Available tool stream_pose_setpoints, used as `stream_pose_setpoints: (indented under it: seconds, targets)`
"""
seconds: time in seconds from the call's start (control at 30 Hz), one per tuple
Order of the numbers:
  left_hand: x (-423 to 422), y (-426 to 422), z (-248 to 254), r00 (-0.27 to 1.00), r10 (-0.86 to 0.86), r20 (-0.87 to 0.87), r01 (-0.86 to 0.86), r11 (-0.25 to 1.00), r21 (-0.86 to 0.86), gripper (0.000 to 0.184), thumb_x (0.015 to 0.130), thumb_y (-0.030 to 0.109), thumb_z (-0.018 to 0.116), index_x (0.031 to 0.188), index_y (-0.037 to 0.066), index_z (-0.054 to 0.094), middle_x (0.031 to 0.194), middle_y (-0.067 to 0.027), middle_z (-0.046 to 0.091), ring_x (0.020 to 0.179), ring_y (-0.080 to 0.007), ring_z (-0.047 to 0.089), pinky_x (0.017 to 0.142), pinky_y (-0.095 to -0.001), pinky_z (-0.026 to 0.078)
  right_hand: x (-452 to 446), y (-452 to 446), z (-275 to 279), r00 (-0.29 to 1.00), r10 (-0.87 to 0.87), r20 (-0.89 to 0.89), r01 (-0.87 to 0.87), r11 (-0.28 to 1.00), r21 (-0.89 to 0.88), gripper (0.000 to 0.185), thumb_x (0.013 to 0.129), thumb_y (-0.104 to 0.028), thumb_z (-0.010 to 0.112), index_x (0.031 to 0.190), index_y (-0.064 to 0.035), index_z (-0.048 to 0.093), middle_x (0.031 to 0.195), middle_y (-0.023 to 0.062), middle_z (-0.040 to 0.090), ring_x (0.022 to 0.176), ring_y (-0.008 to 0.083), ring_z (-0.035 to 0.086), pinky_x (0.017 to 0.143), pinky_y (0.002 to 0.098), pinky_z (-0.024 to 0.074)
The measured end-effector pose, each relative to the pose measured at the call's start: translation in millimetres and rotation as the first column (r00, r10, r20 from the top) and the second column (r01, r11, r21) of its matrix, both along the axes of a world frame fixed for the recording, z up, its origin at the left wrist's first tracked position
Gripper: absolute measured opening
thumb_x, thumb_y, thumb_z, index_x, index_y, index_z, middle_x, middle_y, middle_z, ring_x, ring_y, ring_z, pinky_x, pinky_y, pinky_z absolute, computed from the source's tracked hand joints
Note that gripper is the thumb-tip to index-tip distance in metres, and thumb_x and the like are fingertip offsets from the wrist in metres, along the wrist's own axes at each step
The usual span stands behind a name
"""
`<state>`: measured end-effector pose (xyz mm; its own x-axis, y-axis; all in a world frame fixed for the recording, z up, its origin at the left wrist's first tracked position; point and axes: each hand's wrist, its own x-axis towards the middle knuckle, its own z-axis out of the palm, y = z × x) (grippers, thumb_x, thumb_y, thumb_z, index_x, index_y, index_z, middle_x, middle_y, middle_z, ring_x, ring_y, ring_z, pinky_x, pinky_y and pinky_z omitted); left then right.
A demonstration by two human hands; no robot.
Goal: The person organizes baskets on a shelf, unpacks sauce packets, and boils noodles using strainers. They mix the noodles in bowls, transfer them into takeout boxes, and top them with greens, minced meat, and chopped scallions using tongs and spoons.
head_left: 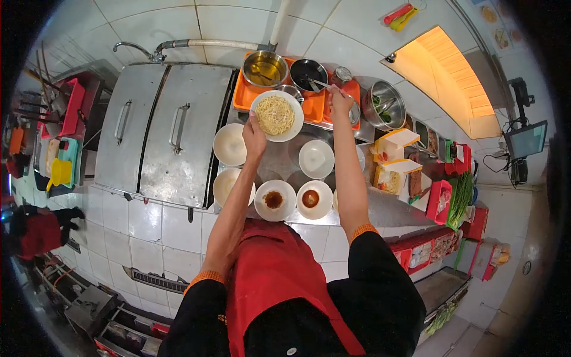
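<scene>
My left hand (pixel 255 136) grips the rim of a white bowl of noodles (pixel 275 115), held up above the steel counter. My right hand (pixel 340 100) is closed on the handle of a ladle (pixel 320 84), whose far end is in a black pot of dark liquid (pixel 308 72). Left of that pot stands a steel pot of yellowish liquid (pixel 264 68). Below my hands are two bowls with brown sauce, (pixel 273 200) on the left and another sauce bowl (pixel 310 199) on the right. A plain white bowl (pixel 316 159) stands above them.
Steel lids with handles (pixel 181 128) lie to the left. On the right are a steel bowl with greens (pixel 385 106), open takeaway boxes (pixel 392 163) and a red basket (pixel 439 199). Another person in red and black (pixel 44 232) is at the far left.
</scene>
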<state>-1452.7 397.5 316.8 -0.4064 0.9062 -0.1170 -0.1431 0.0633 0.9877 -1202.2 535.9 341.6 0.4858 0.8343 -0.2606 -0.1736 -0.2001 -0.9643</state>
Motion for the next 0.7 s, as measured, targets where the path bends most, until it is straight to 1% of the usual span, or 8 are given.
stream_pose_setpoints:
  seconds: [0.2, 0.33, 0.43, 0.5, 0.53, 0.57, 0.63, 0.7]
  targets:
    - [5, 22, 11, 0.998, -0.049, -0.047, 0.049, 0.999, -0.008, 0.065, 0.106, 0.046, 0.036, 0.112, -0.011, 0.065, 0.103, -0.0227, 0.071, 0.098, -0.0289, 0.068, 0.089, -0.0374, 0.049, 0, -24, 30, 0.928, 0.150, -0.342, -0.133, 0.989, 0.071, 0.016, 0.094, -0.020, 0.070, 0.096, -0.0041, 0.067, 0.077, 0.0006, 0.064, 0.061, 0.0047, 0.054, 0.051, 0.0190, 0.0408]
    - [10, 28, 19, 0.999, -0.031, -0.021, 0.031, 0.999, -0.035, 0.066, 0.106, 0.047, 0.036, 0.111, -0.012, 0.065, 0.103, -0.0242, 0.071, 0.099, -0.0315, 0.068, 0.089, -0.0387, 0.049, -12, -54, 47, 0.908, 0.216, -0.358, -0.186, 0.976, 0.115, 0.016, 0.095, -0.020, 0.069, 0.097, -0.0039, 0.067, 0.078, 0.0007, 0.064, 0.062, 0.0044, 0.053, 0.051, 0.0189, 0.0406]
    - [13, 36, 9, 0.998, -0.036, -0.047, 0.035, 0.999, -0.012, 0.067, 0.106, 0.048, 0.035, 0.111, -0.012, 0.065, 0.103, -0.0244, 0.071, 0.098, -0.0321, 0.068, 0.089, -0.0391, 0.049, -28, -83, 50, 0.931, 0.265, -0.252, -0.241, 0.963, 0.122, 0.012, 0.093, -0.014, 0.070, 0.097, -0.0021, 0.068, 0.076, -0.0004, 0.064, 0.059, 0.0061, 0.049, 0.052, 0.0214, 0.0387]
    - [12, 34, 11, 0.998, -0.054, -0.029, 0.054, 0.998, -0.013, 0.069, 0.106, 0.049, 0.036, 0.113, -0.013, 0.064, 0.106, -0.0237, 0.070, 0.100, -0.0289, 0.066, 0.090, -0.0377, 0.048, -46, -101, 52, 0.970, 0.165, 0.180, -0.203, 0.955, 0.218, 0.009, 0.093, -0.010, 0.069, 0.096, -0.0011, 0.068, 0.084, 0.0033, 0.068, 0.064, 0.0093, 0.055, 0.056, 0.0222, 0.0419]
    - [12, 35, 14, 0.998, -0.067, -0.007, 0.067, 0.998, -0.007, 0.071, 0.106, 0.050, 0.036, 0.115, -0.015, 0.062, 0.108, -0.0229, 0.069, 0.101, -0.0257, 0.064, 0.092, -0.0362, 0.047, -44, -102, 33, 0.888, 0.080, 0.452, -0.268, 0.890, 0.370, 0.004, 0.091, -0.004, 0.068, 0.094, -0.0009, 0.068, 0.089, 0.0057, 0.070, 0.071, 0.0125, 0.060, 0.060, 0.0241, 0.0448]
    - [11, 34, 13, 0.998, -0.068, -0.008, 0.068, 0.998, -0.008, 0.071, 0.106, 0.050, 0.036, 0.115, -0.015, 0.062, 0.108, -0.0229, 0.069, 0.101, -0.0257, 0.064, 0.092, -0.0362, 0.047, -46, -108, 38, 0.889, 0.079, 0.452, -0.267, 0.890, 0.370, 0.004, 0.091, -0.004, 0.068, 0.094, -0.0009, 0.068, 0.089, 0.0057, 0.070, 0.071, 0.0125, 0.060, 0.060, 0.0241, 0.0448]
    - [8, 32, 11, 0.997, -0.076, 0.026, 0.076, 0.997, 0.001, 0.071, 0.106, 0.051, 0.036, 0.117, -0.015, 0.062, 0.108, -0.0231, 0.069, 0.101, -0.0264, 0.064, 0.092, -0.0360, 0.047, -58, -131, 63, 0.721, -0.034, 0.692, -0.343, 0.850, 0.400, 0.004, 0.089, -0.002, 0.067, 0.093, -0.0012, 0.068, 0.091, 0.0066, 0.070, 0.075, 0.0134, 0.062, 0.062, 0.0260, 0.0465]
    - [4, 23, 23, 0.997, -0.076, 0.005, 0.076, 0.997, 0.015, 0.071, 0.106, 0.051, 0.036, 0.117, -0.015, 0.061, 0.109, -0.0238, 0.069, 0.101, -0.0273, 0.064, 0.092, -0.0364, 0.047, -65, -138, 77, 0.711, -0.123, 0.692, -0.291, 0.845, 0.449, 0.003, 0.088, 0.000, 0.067, 0.091, -0.0018, 0.068, 0.090, 0.0071, 0.070, 0.077, 0.0144, 0.063, 0.062, 0.0266, 0.0468]
